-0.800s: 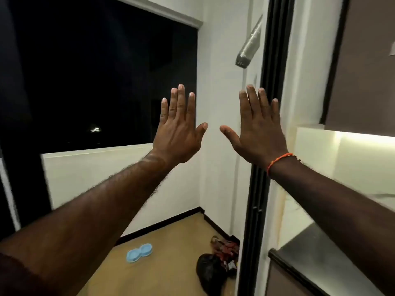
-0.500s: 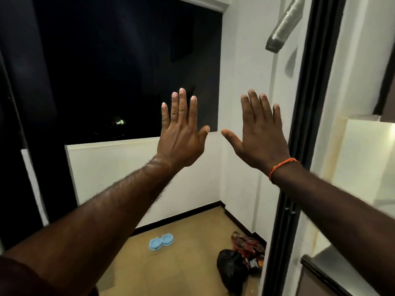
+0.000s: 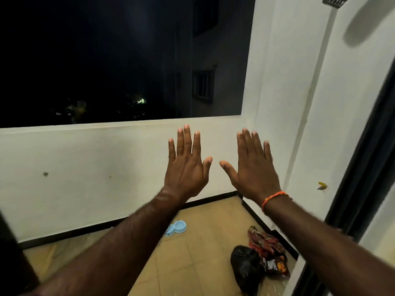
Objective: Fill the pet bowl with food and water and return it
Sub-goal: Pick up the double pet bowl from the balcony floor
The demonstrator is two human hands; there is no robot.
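Neither hand holds anything. The left hand point(image 3: 185, 167) is raised with its back to the camera, fingers straight and slightly spread, thumb angled toward the other hand. The right hand point(image 3: 253, 167) mirrors it, flat and empty, fingers pointing up, thumb reaching left; a small gap separates the two thumbs. An orange thread bracelet point(image 3: 272, 198) circles the right wrist. Both forearms stretch from the near bottom corners up toward the middle of the view, bare and extended.

Behind the hands stands a low white parapet wall point(image 3: 85, 167), with dark night sky and a neighbouring building above it. Below, on the tan tiled floor point(image 3: 203, 242), lies the blue pet bowl point(image 3: 178, 227), a double dish set near the black skirting at the foot of the far wall. The left forearm crosses in front of it and hides its left part. Well to the right of the bowl, near the right-hand wall, sit a black plastic bag point(image 3: 245, 268) and a red printed food packet point(image 3: 271, 253), touching each other. A dark door frame point(image 3: 367, 135) runs up the right edge.
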